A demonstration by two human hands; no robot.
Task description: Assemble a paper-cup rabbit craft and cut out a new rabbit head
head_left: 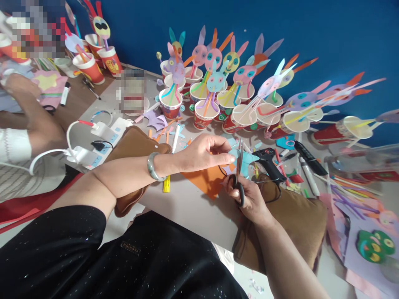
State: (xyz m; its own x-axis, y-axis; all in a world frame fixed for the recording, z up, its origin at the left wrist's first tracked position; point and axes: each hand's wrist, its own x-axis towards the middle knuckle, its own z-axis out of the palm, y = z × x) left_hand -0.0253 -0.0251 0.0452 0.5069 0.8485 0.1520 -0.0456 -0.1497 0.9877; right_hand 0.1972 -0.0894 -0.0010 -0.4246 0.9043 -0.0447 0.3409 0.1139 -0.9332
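My left hand (209, 154), with a bangle on the wrist, pinches a light blue piece of paper (247, 160) between thumb and fingers. Black-handled scissors (239, 189) are gripped in my right hand (249, 199), blades pointing away from me. The blades cross the blue paper close to my left fingertips. Beneath both hands lies an orange sheet of paper (205, 178) on the table. A black hot glue gun (270, 164) rests just right of the scissors.
Paper cups with paper animal faces (207, 112) line the blue wall. A power strip (93, 151) with white cables sits left, beside a brown pouch (134, 153). A brown cushion (289, 216) lies under my right forearm. Another person's hand (23, 89) is at far left. Markers (308, 176) lie right.
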